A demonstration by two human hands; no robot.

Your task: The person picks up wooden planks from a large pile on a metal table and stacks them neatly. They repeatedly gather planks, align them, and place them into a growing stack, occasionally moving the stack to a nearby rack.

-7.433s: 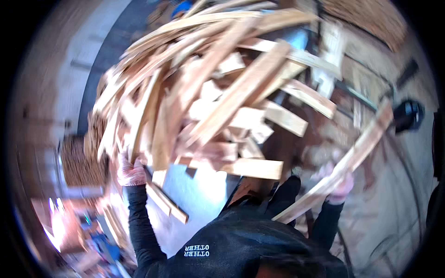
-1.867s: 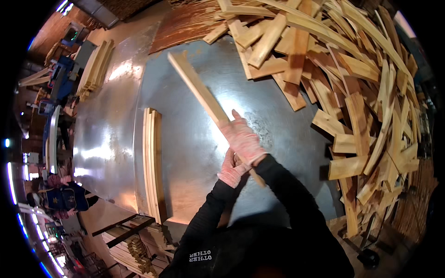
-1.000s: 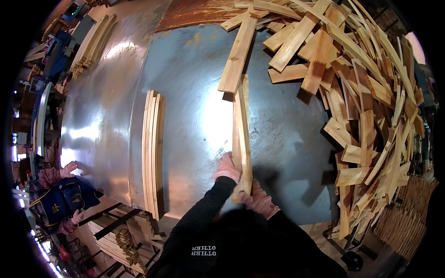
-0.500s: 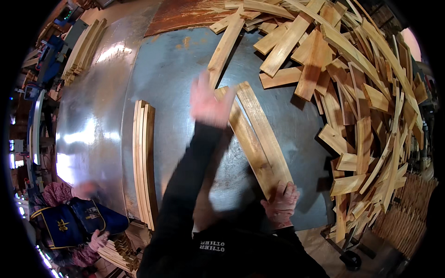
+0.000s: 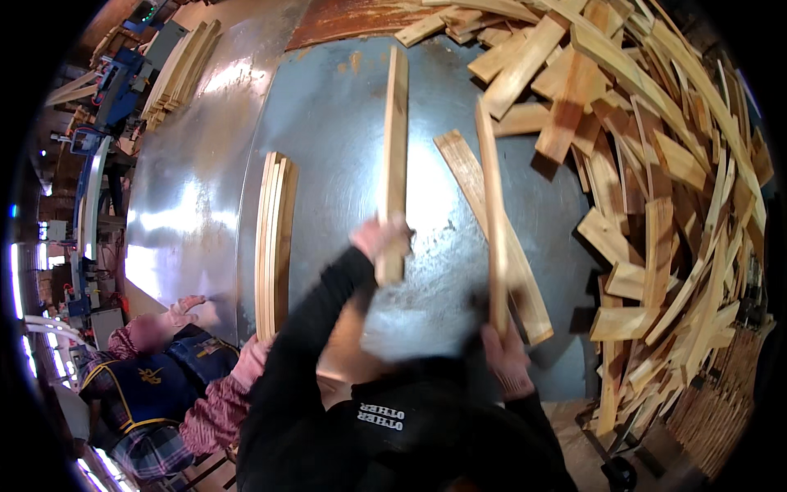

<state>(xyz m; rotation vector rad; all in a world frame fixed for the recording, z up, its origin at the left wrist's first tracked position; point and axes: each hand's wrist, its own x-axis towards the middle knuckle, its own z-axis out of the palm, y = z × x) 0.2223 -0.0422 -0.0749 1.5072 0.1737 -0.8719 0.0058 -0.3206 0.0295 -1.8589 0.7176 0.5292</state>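
Observation:
My left hand [image 5: 377, 239] is wrapped round the near part of a long wooden board [image 5: 396, 123], which points away over the metal table. At the right, my right hand [image 5: 506, 359] grips the near end of a second board [image 5: 493, 197], turned up on its narrow edge. Under and beside that one, a third board [image 5: 522, 266] lies flat and slanted on the table. To the left of my left arm stands a neat row of boards [image 5: 277, 238] set side by side.
A large jumbled heap of boards [image 5: 656, 246] covers the right and far right. At the left, a co-worker's hand [image 5: 254, 361] is at the near end of the board row. More boards [image 5: 182, 74] are stacked far left on the metal table [image 5: 328, 148].
My left hand has come nearer and now holds a board. My right hand has tipped its board on edge, apart from the flat one. A co-worker's hand has reached the board row.

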